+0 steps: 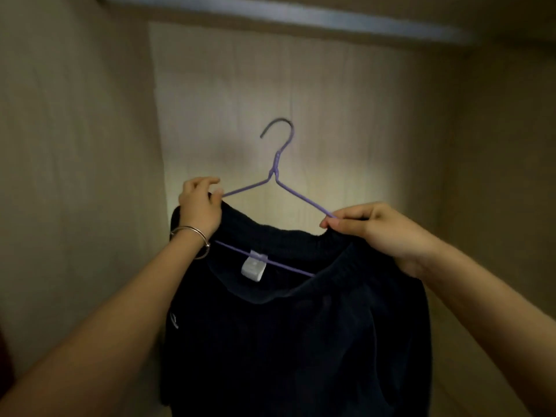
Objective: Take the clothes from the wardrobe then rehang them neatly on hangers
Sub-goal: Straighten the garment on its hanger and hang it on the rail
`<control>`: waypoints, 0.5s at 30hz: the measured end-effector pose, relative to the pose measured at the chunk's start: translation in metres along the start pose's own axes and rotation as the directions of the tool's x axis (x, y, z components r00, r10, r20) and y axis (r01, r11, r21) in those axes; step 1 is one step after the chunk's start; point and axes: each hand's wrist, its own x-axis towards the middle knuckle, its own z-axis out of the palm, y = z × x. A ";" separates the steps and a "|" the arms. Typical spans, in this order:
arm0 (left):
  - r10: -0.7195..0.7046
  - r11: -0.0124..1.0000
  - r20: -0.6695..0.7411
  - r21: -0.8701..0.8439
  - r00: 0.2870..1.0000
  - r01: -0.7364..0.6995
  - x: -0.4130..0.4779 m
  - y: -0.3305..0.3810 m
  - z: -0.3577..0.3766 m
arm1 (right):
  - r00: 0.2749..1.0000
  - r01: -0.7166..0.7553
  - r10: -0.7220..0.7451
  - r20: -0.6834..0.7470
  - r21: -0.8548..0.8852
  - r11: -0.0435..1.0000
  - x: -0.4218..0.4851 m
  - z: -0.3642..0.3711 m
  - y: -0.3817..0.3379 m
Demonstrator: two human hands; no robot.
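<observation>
A purple wire hanger [278, 173] is held up inside the wardrobe, its hook free and below the rail [270, 12]. A dark navy garment [294, 341] with a ribbed waistband and a white label [254, 267] hangs on the hanger, whose lower bar passes through the garment's opening. My left hand [200, 206], a metal bangle at its wrist, pinches the garment's edge and the hanger's left arm. My right hand [382, 233] pinches the hanger's right arm together with the fabric.
The wardrobe's pale wooden back panel [331, 115] and side walls [75, 145] surround the hanger. A metal rail runs across the top. A dark red shape [6, 356] shows at the far left edge.
</observation>
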 end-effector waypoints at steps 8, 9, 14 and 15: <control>-0.083 0.902 0.027 -0.424 0.996 0.086 0.004 0.110 -0.032 | 0.991 0.032 -0.076 0.109 0.361 0.932 0.020 -0.010 -0.074; -0.077 0.884 0.056 -0.458 0.995 0.094 0.004 0.125 -0.037 | 0.989 0.046 -0.098 0.114 0.390 0.920 0.021 -0.009 -0.085; -0.083 0.906 0.075 -0.409 0.994 0.106 0.018 0.173 -0.066 | 0.982 0.128 -0.173 0.071 0.421 0.898 0.039 0.000 -0.137; -0.103 0.911 0.057 -0.395 0.993 0.117 0.017 0.178 -0.073 | 0.980 0.159 -0.193 0.052 0.378 0.912 0.043 0.000 -0.148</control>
